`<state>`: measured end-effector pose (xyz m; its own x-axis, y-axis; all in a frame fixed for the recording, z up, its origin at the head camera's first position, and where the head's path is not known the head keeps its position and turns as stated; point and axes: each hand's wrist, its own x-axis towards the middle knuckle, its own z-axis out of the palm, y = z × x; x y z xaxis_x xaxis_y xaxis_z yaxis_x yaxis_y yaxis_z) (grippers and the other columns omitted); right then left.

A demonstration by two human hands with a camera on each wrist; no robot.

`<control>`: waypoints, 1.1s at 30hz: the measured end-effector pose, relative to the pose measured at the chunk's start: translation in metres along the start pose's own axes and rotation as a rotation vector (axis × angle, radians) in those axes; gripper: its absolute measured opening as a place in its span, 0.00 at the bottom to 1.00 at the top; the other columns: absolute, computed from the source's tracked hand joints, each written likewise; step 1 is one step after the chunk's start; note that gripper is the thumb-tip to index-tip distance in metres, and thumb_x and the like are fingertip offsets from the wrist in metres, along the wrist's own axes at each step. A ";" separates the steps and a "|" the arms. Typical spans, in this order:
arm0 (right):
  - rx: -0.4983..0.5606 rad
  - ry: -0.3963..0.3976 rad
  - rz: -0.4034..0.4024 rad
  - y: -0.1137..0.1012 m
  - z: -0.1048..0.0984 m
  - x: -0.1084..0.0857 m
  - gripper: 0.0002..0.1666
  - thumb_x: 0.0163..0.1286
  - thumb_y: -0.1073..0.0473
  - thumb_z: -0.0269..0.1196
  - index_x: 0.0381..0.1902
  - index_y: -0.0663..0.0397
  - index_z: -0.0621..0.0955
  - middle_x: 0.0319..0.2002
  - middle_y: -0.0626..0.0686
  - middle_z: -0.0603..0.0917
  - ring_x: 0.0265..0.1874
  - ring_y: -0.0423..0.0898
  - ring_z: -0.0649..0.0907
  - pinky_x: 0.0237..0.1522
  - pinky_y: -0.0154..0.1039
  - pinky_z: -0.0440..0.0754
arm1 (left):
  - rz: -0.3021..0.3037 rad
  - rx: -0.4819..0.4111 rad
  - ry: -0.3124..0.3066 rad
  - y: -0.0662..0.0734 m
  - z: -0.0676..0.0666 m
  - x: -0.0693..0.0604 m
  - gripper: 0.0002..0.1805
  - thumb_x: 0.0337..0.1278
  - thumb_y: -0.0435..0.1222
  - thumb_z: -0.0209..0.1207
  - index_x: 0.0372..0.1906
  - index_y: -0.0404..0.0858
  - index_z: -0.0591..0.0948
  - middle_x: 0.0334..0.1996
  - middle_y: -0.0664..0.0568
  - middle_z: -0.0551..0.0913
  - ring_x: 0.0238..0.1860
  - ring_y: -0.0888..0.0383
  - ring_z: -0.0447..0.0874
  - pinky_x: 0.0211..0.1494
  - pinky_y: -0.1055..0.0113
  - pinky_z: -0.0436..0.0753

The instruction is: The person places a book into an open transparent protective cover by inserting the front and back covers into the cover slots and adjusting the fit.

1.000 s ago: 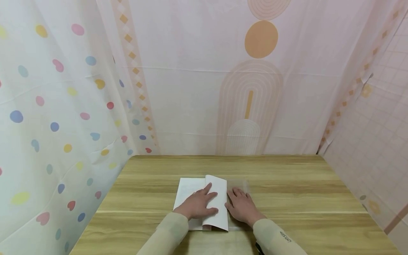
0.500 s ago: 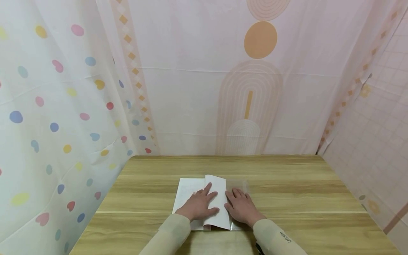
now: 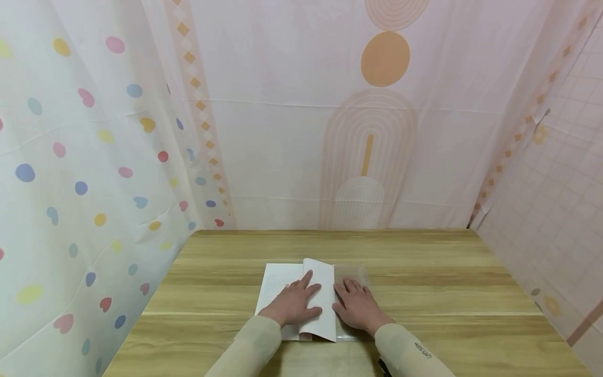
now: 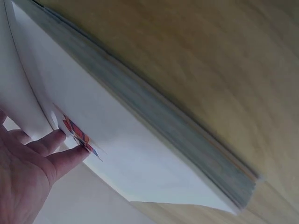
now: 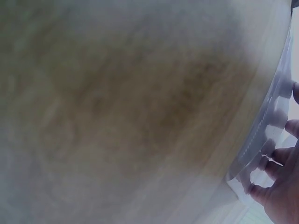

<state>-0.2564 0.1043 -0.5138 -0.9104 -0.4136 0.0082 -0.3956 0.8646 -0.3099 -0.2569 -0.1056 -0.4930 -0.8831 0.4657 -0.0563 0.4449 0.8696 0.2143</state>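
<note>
An open white book [image 3: 275, 277] lies near the front of the wooden table, with one leaf [image 3: 325, 269] standing curled up on its right part. My left hand [image 3: 296, 303] rests on it with fingers spread, the tips on that leaf. In the left wrist view, the fingers of the left hand [image 4: 28, 172] touch a white page beside a small red and blue picture [image 4: 79, 135], and the thick page block shows. Beyond the leaf's right edge, my right hand [image 3: 359, 306] lies flat on a clear plastic sheet [image 3: 352, 272]. The right wrist view shows its fingertips on this plastic [image 5: 264, 130].
The wooden table [image 3: 424, 283] extends around the book on every side. Patterned curtains hang behind it and at both sides, a dotted one [image 3: 108, 209] on the left.
The lower right corner of the curled leaf shifted slightly right, then back left. Both hands have stayed nearly in place.
</note>
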 end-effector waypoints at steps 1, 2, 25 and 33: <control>0.004 -0.007 0.002 0.000 0.000 0.000 0.32 0.75 0.48 0.56 0.70 0.58 0.71 0.71 0.66 0.65 0.71 0.64 0.63 0.66 0.67 0.59 | -0.001 -0.001 0.002 0.000 0.000 0.000 0.35 0.62 0.54 0.58 0.70 0.43 0.72 0.77 0.41 0.55 0.67 0.37 0.68 0.64 0.41 0.71; 0.007 -0.013 0.004 0.000 -0.001 0.000 0.33 0.75 0.47 0.56 0.70 0.58 0.71 0.71 0.66 0.65 0.71 0.64 0.62 0.67 0.67 0.59 | -0.004 -0.002 0.003 0.001 0.000 -0.001 0.34 0.62 0.54 0.59 0.70 0.43 0.72 0.77 0.42 0.55 0.67 0.37 0.68 0.64 0.41 0.71; -0.014 -0.038 0.004 0.003 0.003 0.001 0.32 0.78 0.46 0.50 0.72 0.57 0.68 0.73 0.65 0.62 0.73 0.62 0.60 0.68 0.66 0.57 | 0.006 0.061 0.003 -0.002 0.003 0.002 0.35 0.64 0.58 0.56 0.71 0.46 0.71 0.77 0.43 0.55 0.66 0.38 0.69 0.63 0.44 0.74; 0.026 -0.023 0.006 0.002 0.000 0.000 0.33 0.78 0.48 0.51 0.73 0.62 0.66 0.72 0.65 0.63 0.73 0.62 0.61 0.68 0.66 0.56 | -0.025 0.058 0.002 0.003 0.005 0.005 0.35 0.64 0.58 0.56 0.72 0.47 0.71 0.77 0.44 0.54 0.67 0.38 0.68 0.63 0.40 0.72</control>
<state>-0.2571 0.1063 -0.5150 -0.9097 -0.4149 -0.0160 -0.3862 0.8597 -0.3343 -0.2593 -0.1000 -0.4977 -0.8943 0.4437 -0.0586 0.4309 0.8889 0.1556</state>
